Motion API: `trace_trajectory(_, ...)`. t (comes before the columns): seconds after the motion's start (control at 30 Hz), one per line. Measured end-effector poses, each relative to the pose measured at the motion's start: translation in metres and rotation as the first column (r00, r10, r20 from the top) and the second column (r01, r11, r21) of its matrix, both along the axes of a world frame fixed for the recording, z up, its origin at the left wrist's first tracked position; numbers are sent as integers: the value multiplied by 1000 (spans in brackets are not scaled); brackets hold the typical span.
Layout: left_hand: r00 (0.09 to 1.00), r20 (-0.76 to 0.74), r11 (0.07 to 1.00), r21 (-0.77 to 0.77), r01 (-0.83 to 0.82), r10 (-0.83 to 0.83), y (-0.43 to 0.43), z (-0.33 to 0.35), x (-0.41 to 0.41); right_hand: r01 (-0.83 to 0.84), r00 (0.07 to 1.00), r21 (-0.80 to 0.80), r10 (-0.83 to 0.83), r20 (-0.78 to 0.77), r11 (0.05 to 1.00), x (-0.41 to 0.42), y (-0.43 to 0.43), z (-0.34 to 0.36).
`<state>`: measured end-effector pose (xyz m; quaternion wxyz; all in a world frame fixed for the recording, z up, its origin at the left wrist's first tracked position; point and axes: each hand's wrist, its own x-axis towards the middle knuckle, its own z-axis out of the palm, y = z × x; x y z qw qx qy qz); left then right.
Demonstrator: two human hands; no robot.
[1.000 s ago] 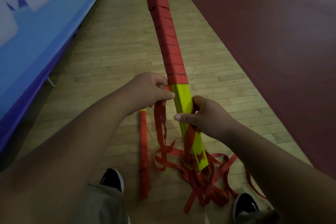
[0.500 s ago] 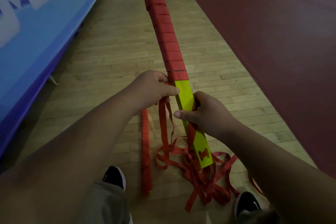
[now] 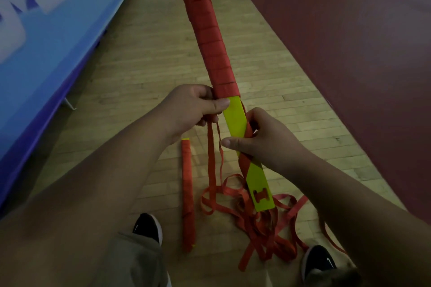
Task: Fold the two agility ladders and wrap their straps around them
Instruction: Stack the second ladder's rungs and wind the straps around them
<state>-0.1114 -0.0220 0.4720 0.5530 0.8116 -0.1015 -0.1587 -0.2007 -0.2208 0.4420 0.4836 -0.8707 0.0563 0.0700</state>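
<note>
Wrap edge crept down yellow ladder bundle [image 3: 235,116], far tip now out of frame. Left hand [image 3: 196,107] pinching bundle at wrap edge; right hand [image 3: 261,140] clamped on red strap [image 3: 245,161] crossing it. Finished ladder [image 3: 187,193] on floor. I reckon half wrapped.

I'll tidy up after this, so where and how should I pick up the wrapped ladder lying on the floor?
Grip the wrapped ladder around its middle, coming straight down from above, fingers closing across its narrow width. It lies flat on the wooden floor, slim and straight, and its left side is clear; the loose strap piles up on its right.
</note>
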Motion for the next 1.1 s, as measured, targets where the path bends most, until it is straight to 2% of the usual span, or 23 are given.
trace_trajectory(0.13,999,-37,997,-75,33,-36,10,6,7,-37,995,308,65,-79,951,3,-15,9)
trace_trajectory(0.27,992,-40,980,-164,115,-123,20,12,10,-150,959,489,247,-139,859,4,-32,11)
trace_trajectory(0.47,968,-28,930,-286,231,-249,24,13,8,-280,899,664,432,-71,693,5,-37,0)
trace_trajectory(0.63,964,-18,890,-389,238,-265,23,9,4,-334,816,775,576,-47,536,5,-29,0)
trace_trajectory(0.77,968,-4,912,-335,235,-251,22,10,5,-297,747,856,662,-66,422,2,-26,-3)
trace_trajectory(0.9,963,20,932,-246,266,-269,25,12,7,-321,786,827,617,-40,461,3,-29,-3)
trace_trajectory(1.0,978,17,960,-186,208,-209,26,14,9,-312,812,837,583,-9,449,4,-30,-2)
trace_trajectory(1.1,988,28,980,-123,155,-153,25,14,10,-287,867,798,498,-19,529,4,-29,-4)
